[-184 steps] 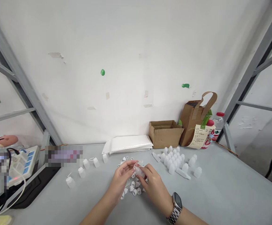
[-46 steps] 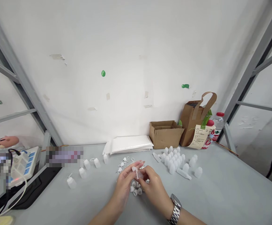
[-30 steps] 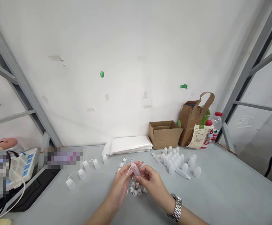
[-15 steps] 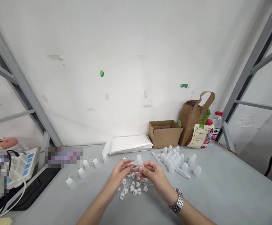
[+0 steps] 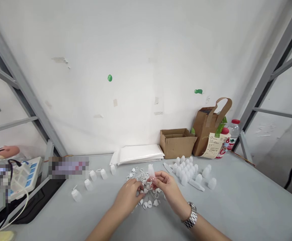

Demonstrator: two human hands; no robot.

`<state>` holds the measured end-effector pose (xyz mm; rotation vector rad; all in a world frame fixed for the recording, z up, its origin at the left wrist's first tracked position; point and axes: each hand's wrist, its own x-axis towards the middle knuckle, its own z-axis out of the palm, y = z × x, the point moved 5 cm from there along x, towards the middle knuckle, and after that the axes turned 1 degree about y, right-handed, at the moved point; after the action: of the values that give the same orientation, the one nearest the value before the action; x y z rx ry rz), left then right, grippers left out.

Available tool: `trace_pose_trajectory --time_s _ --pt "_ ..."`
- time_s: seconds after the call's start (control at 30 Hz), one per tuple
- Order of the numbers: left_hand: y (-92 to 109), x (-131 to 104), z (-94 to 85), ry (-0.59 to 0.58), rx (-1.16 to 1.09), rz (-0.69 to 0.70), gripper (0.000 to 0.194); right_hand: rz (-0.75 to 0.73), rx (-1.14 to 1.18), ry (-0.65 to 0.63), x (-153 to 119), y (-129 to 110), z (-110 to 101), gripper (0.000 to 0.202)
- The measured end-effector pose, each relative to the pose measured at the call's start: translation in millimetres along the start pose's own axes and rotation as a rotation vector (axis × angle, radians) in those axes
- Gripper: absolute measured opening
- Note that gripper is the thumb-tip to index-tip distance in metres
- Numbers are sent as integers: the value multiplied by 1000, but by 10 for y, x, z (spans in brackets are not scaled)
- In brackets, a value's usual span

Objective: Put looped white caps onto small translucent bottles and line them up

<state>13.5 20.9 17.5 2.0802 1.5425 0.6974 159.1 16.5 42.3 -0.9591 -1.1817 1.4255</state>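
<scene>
Now down among the small white caps (image 5: 149, 203) with the left hand (image 5: 128, 197), lowered from just above since a moment ago. Fingers curled close around the nearest pieces at the pile's near-left part; cannot tell from this angle whether pinching one or merely touching.

Meanwhile, holding a small translucent bottle (image 5: 151, 170) in the right hand (image 5: 169, 189), gripped between thumb and fingers near its lower end, roughly upright, over the far side of the pile. Clear of the left hand, unlike in the two-handed hold of a second ago. Means, by the look of it, separate jobs for the hands: bottle kept steady in one, caps within reach of the other. Cannot make out any cap on the held bottle.

Off to the right, crowded together on the worktop (image 5: 85, 221), many more translucent bottles (image 5: 185, 170), with a slim tube (image 5: 196, 185) lying just beside. Off to the left, spaced apart, five capped bottles (image 5: 76, 195), some with straps showing. Behind the pile, by the wall, a stack of white packets (image 5: 140, 154), then an open cardboard box (image 5: 178, 149) and a brown paper bag (image 5: 202, 130). On the right wrist, a metal-banded watch (image 5: 191, 217).
</scene>
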Motion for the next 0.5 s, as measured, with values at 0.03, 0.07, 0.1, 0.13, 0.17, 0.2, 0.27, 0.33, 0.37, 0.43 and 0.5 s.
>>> trace_pose_trajectory --time_s 0.03,0.07,0.1,0.13,0.17,0.2,0.27,0.33,0.37,0.43,0.5 --pt "-9 4 15 11 11 3 10 -1 -2 -5 1 3 8 36" --pt "-16 7 28 22 20 5 9 -1 -1 -9 2 11 16 36" --pt "-19 10 36 33 26 6 9 0 2 -11 4 21 22 36" --pt "-18 12 39 43 28 7 9 2 6 -13 7 34 28 37" --pt "-15 16 36 50 20 6 9 3 11 -16 10 49 33 37" --pt "-12 21 27 54 1 1 10 1 15 -21 13 64 37 37" --pt "-9 34 -7 52 -83 -24 13 -10 16 -28 21 96 38 38" --pt "-6 53 -49 46 -192 -56 16 -23 7 -36 29 129 35 38" --pt "-4 63 -73 51 -237 -72 16 -28 -1 -40 31 145 34 38" --pt "1 81 -112 71 -314 -105 15 -29 -20 -46 33 172 38 37" --pt "-1 91 -122 74 -438 -166 16 -22 -30 -57 26 186 54 38"
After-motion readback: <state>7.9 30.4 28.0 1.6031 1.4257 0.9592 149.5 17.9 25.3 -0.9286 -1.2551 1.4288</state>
